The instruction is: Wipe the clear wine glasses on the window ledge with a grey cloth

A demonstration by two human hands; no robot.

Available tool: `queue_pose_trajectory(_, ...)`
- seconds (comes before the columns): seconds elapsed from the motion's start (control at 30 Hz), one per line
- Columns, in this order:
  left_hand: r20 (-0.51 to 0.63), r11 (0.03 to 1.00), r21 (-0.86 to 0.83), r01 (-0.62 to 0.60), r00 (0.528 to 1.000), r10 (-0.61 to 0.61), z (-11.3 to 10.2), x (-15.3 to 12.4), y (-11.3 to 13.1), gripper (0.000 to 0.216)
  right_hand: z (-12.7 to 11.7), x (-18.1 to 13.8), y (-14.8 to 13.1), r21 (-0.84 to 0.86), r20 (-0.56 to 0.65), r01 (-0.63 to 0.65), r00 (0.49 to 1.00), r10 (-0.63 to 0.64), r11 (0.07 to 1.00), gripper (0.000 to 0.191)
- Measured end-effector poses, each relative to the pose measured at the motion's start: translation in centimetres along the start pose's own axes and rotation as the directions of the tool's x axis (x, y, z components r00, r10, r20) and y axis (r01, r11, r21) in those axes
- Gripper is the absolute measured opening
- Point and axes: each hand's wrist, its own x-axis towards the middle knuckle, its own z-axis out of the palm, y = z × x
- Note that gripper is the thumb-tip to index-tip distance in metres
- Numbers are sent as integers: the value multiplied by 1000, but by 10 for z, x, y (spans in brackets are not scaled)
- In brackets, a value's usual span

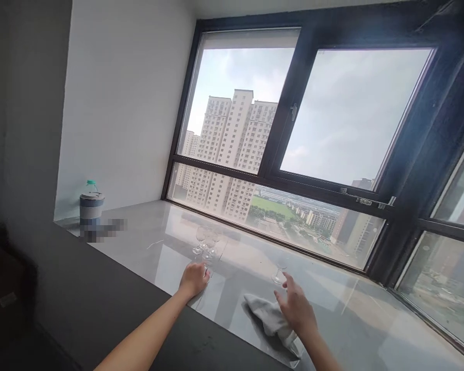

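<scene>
My left hand [194, 279] is closed at the front part of the sill, with the clear edge of a small stemmed glass [209, 273] showing by its fingers; most of that glass is hidden. Just behind it, several clear stemmed glasses [201, 238] stand in a cluster. My right hand [298, 308] has its thumb and index finger apart, with the fingertips close to another clear stemmed glass [278, 275]; whether they touch it I cannot tell. Below that hand a crumpled grey cloth [268, 315] lies on the sill, partly covered by the hand and wrist.
The glossy grey sill [139, 242] ends at a front edge towards me. At its left end stand a lidded cup [91, 208] and a bottle with a green cap [91, 183]. A dark window frame [270, 180] runs along the back, with handles on it.
</scene>
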Motion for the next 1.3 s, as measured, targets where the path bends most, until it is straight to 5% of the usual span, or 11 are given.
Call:
queue_pose_trajectory(0.17, 21, 1000, 17, 6, 1000, -7, -2, 1, 1, 33, 15, -43, -9, -250, -168, -46, 986, 4, 967, 50)
queue_pose_trajectory(0.37, 55, 999, 13, 31, 998, -32, -10, -2, 5, 33, 39, -54, -37, -191, 28, -159, 986, 167, 969, 63)
queue_pose_trajectory(0.6, 76, 998, 37, 41, 996, -43, -12, -1, 6, 33, 37, -66, 15, -101, 132, -127, 981, 140, 987, 57)
queue_pose_trajectory(0.73, 58, 999, 36, 23, 998, -25, -10, 1, 4, 33, 19, -82, 49, -249, -78, -199, 980, 185, 948, 55)
queue_pose_trajectory(0.87, 45, 999, 44, 0, 999, -2, -8, 2, 2, 31, 21, -90, 58, -281, -315, -427, 887, 338, 859, 50)
queue_pose_trajectory(1.3, 53, 995, 102, -17, 999, 12, -5, 4, -2, 32, 33, -88, 59, -224, -409, -450, 849, 335, 865, 42)
